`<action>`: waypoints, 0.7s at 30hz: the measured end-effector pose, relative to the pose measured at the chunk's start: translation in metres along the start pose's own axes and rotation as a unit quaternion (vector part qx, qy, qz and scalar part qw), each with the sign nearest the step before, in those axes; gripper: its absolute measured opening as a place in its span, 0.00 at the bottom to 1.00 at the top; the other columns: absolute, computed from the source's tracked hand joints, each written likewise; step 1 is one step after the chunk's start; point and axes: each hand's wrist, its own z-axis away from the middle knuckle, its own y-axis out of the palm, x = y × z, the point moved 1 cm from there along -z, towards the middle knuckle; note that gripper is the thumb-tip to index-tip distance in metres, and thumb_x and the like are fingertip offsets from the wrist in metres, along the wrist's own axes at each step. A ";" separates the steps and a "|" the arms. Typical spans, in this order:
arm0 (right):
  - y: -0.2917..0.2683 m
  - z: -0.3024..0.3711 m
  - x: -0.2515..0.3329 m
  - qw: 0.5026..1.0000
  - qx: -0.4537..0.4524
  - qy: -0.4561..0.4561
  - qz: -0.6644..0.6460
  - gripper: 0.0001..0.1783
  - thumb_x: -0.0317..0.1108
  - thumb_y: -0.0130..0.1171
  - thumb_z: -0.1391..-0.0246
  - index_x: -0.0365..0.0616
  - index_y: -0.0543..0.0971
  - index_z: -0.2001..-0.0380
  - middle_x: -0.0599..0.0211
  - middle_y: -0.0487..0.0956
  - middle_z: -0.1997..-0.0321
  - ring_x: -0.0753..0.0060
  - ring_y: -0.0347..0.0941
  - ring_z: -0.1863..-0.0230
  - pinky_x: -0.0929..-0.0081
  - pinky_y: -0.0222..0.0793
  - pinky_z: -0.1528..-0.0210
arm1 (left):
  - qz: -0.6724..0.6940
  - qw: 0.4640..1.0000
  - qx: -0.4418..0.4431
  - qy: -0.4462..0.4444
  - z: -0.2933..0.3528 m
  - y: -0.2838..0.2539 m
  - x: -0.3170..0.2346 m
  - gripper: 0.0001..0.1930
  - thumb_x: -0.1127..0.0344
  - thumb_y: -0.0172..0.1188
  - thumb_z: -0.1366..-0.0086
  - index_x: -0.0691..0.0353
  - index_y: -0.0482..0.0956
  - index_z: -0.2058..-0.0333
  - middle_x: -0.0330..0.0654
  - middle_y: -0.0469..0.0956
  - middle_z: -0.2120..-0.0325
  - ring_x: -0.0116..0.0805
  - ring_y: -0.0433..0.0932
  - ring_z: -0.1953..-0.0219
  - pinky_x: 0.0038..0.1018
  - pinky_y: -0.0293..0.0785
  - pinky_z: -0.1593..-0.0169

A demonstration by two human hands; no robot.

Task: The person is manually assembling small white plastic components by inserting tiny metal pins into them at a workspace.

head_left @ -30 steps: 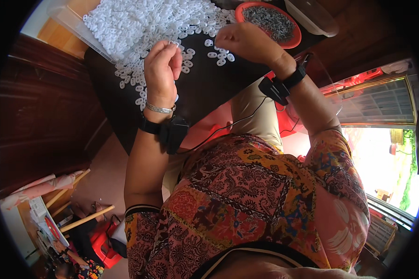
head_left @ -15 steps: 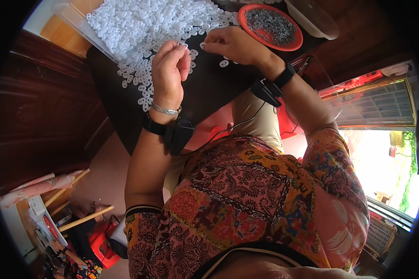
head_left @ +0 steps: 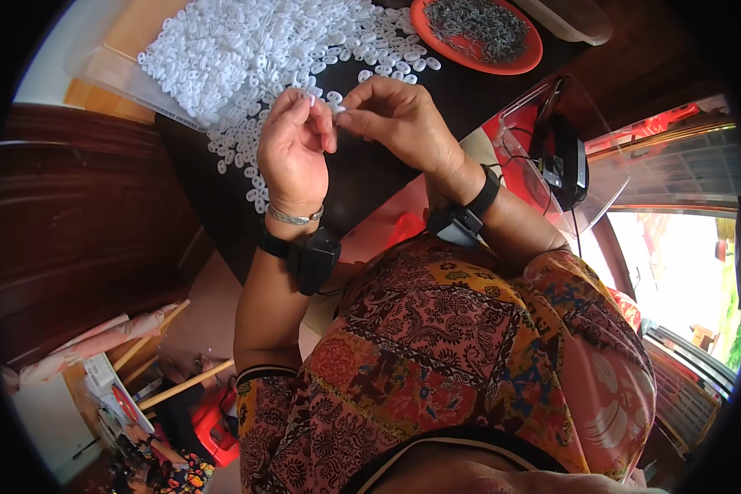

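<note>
My left hand is held palm up over the dark table, fingers curled, with a small white two-holed plastic piece at its fingertips. Close beside it, my right hand has thumb and forefinger pinched on another white piece, mostly covered by the fingers. The fingertips of both hands are nearly touching. Beyond them spreads a large heap of the same white oval pieces, with loose ones along its near edge. An orange-red plate at the far right bears many small grey metal parts.
A clear plastic bin lies under the heap's left side. A pale tray stands beyond the plate. To the right is a clear box with a black device. Another person's patterned sleeve shows at lower left.
My right hand has come left and nearer, from beside the plate to my left hand's fingertips. My left hand stays nearly in place. The whole view has shifted slightly.
</note>
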 end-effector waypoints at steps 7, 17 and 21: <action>0.013 0.015 0.002 0.999 -0.011 -0.032 0.007 0.04 0.23 0.59 0.49 0.37 0.74 0.71 0.73 0.76 0.73 0.86 0.72 0.67 0.85 0.70 0.62 | 0.020 0.999 -0.027 0.006 -0.002 0.001 0.003 0.08 0.64 0.46 0.37 0.60 0.66 0.74 0.37 0.66 0.82 0.26 0.62 0.81 0.20 0.57 0.78; 0.007 0.010 0.008 0.999 0.012 0.027 -0.022 0.05 0.25 0.60 0.51 0.40 0.74 0.71 0.75 0.75 0.73 0.87 0.69 0.71 0.87 0.66 0.70 | 0.028 0.997 -0.007 -0.074 0.001 0.002 0.005 0.07 0.65 0.46 0.39 0.58 0.66 0.76 0.35 0.66 0.82 0.23 0.62 0.81 0.18 0.57 0.79; 0.008 0.012 0.006 0.995 0.016 0.012 -0.096 0.06 0.26 0.59 0.49 0.39 0.76 0.66 0.74 0.77 0.72 0.86 0.70 0.72 0.87 0.66 0.70 | 0.031 0.997 -0.028 -0.063 0.002 0.004 0.004 0.08 0.65 0.46 0.38 0.59 0.66 0.75 0.35 0.66 0.82 0.24 0.63 0.81 0.19 0.58 0.79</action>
